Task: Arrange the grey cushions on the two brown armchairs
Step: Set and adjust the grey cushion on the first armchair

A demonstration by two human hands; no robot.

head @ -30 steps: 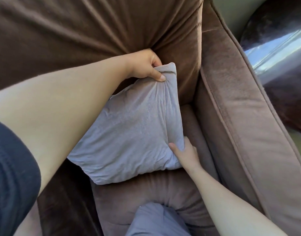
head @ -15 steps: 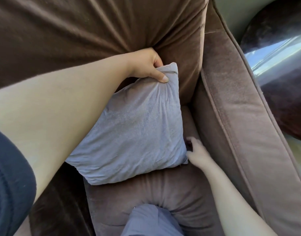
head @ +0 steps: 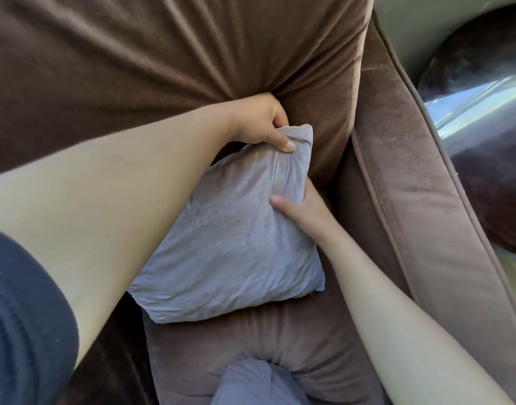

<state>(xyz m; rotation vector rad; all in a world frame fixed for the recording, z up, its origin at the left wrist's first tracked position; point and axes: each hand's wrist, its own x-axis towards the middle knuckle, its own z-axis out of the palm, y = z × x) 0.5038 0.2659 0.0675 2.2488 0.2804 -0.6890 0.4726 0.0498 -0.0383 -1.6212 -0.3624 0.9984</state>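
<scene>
Cushion (head: 230, 244) is standing on the seat (head: 250, 340) and leaning against the backrest (head: 163, 68), close to the armrest (head: 411, 214) at 3 o'clock. It is sitting tilted, not square: its upper corner is pointing toward 1 o'clock and its lower left corner toward 7 o'clock.

Left hand (head: 259, 124) is pinching the upper corner, with the thumb on the front face and the fingers curling behind. Right hand (head: 302, 209) is gripping the 3 o'clock edge just below it. Its thumb is lying on the front and its fingers are hiding between cushion and armrest. Both hands are therefore clamping the same cushion, close together along its right side.

The coming move is probably turning on that tilt. The left hand is holding the high corner and looks best placed to swing the top back toward 12 o'clock. The right hand is nearer the middle and could be steadying the edge.

Grey fabric (head: 250, 384), likely another cushion, is showing at 6 o'clock by the seat's front, well apart from both hands.
</scene>
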